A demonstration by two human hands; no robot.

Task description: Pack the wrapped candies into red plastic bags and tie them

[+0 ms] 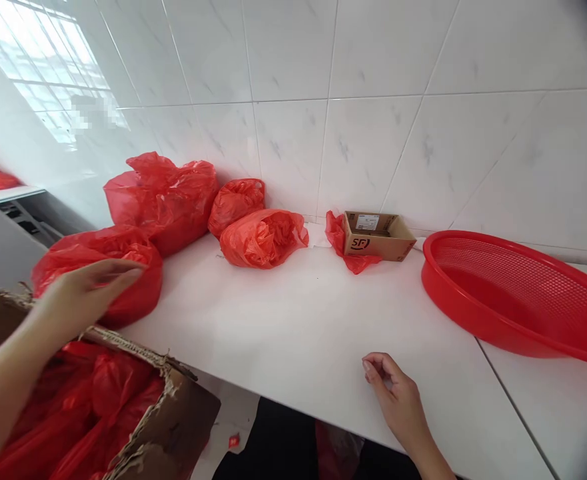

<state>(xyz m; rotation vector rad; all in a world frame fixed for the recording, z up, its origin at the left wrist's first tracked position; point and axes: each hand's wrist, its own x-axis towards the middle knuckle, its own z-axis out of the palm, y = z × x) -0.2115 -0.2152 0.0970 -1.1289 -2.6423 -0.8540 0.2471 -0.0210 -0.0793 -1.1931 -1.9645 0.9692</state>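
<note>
Head view, table: white table (283,313) runs along the tiled wall (293,53); everything large sits back or to the sides, which I take to be for working room in the middle.
Left hand: my left hand (86,293) is over the near bag (143,293), fingers stretched out, thumb below, gripping nothing that I can see. Contact with the film: cannot tell.
Near bag: red, on the table at far left, just beyond the carton; its mouth is partly hidden by my hand.
Carton: torn-rimmed carton (188,413) before the table's near edge, its open top full of red film (98,400); probably kept there for an easy reach. Its support is out of sight.
Right hand: my right hand (398,400) is above the table near its front edge, fingers loosely curled, thumb tip close to the forefinger. No object shows; whether something thin is pinched, I cannot tell.
Back bags: big bag (168,200), small bag (238,203) and crumpled bag (263,240) bunched together, likely pushed back for space.
Box: open box (383,248) by the wall, on a red scrap (336,232).
Basket: red basket (453,307), right end, mesh-sided, tilted.
</note>
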